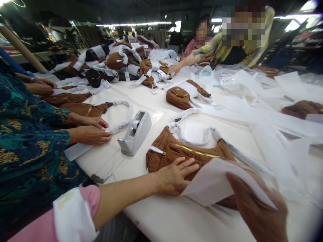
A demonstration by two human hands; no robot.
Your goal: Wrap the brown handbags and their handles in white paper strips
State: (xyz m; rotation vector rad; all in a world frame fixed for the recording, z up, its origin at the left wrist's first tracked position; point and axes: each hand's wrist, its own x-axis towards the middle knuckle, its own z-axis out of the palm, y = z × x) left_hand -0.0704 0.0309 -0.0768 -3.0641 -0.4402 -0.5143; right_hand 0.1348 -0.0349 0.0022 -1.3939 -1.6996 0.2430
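Note:
A brown corduroy shoulder bag [161, 148] with a gold zipper lies in front of me, its strap wrapped in white paper. My left hand [174, 176] rests flat on the bag's lower front, fingers spread. My right hand [262, 205] grips a sheet of white paper [214, 179] between thumb and fingers. The sheet bends up over the bag's lower right side and hides part of it. A grey tape dispenser [136, 134] stands just left of the bag.
At left, a co-worker's hands [93, 131] handle another bag's wrapped strap [126, 117]. A wrapped brown bag [179, 95] lies farther back, before a pile of bags [116, 60]. Across the table, a person's hand [176, 68] touches a bag. White paper sheets [272, 141] spread over the right side.

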